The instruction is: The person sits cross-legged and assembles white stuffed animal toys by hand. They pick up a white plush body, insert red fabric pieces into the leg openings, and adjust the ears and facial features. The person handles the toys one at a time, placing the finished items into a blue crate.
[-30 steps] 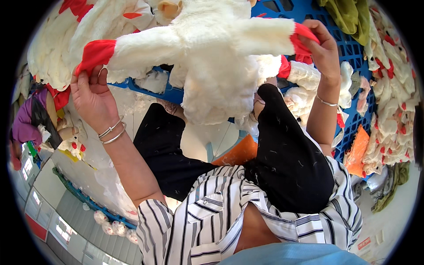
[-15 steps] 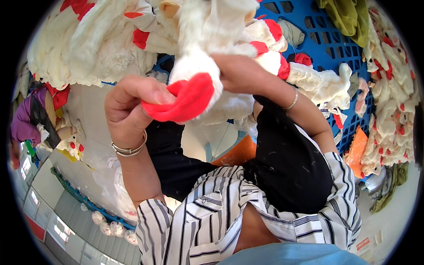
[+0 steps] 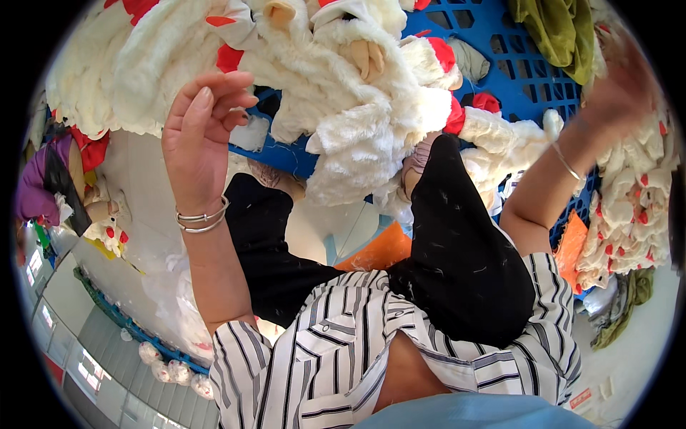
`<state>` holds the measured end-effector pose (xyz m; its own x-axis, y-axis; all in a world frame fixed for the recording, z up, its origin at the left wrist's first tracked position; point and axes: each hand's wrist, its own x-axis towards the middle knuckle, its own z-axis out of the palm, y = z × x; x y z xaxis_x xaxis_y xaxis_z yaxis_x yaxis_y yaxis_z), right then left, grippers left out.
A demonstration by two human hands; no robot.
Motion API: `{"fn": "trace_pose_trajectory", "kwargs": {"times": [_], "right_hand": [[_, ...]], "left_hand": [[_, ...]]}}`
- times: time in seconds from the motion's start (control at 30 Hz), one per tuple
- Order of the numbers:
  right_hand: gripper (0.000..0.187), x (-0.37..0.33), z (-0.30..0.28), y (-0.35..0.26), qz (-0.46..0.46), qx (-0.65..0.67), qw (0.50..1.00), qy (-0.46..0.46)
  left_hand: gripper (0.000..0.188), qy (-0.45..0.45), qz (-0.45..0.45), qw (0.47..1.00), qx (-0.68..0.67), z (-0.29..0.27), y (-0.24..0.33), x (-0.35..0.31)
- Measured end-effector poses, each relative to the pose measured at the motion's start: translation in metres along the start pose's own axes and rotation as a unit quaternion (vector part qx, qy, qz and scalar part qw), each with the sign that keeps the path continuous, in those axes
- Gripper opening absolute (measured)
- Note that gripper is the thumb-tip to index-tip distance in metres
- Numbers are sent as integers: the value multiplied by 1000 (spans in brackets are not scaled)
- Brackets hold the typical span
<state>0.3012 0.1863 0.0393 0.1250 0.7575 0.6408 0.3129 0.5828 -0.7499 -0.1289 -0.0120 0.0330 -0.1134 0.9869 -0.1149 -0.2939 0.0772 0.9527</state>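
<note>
My left hand [image 3: 202, 136] is raised beside the white plush pieces, its fingers loosely bent and apart, with nothing in it. Far to the right, my right hand [image 3: 620, 89] is smeared by motion over a heap of white plush toy skins with red parts [image 3: 636, 222]; its fingers and anything in them cannot be made out. In front of me, white furry plush pieces [image 3: 343, 107], some with beige patches, lie over a blue plastic crate [image 3: 289, 157]. A white plush piece with a red end [image 3: 446, 113] lies right of them.
More white plush skins [image 3: 161, 68] are piled at the far left. Olive green cloth [image 3: 561, 36] drapes over the blue lattice at the back right. An orange sheet [image 3: 379, 247] is below my knees. A purple-clad person [image 3: 41, 182] is at the left edge.
The red-ended white plush piece has left my left hand and is no longer seen between my hands. My right hand has swung far right; my left fingers have loosened and moved slightly up.
</note>
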Motion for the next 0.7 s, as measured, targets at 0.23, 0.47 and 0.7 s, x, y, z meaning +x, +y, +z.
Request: {"fn": "trace_pose_trajectory", "kwargs": {"times": [0.23,0.47,0.7], "right_hand": [[43,-183,163,117,254,-51,844,-470],[28,-153,149,2,214,81,878,-420],[35,-130,131,-105,-72,135,855,-495]], "left_hand": [[26,-8,-112,990,83,10,-19,7],[48,-6,-163,975,151,39,-43,-1],[35,-4,-55,983,173,46,-50,-19]]}}
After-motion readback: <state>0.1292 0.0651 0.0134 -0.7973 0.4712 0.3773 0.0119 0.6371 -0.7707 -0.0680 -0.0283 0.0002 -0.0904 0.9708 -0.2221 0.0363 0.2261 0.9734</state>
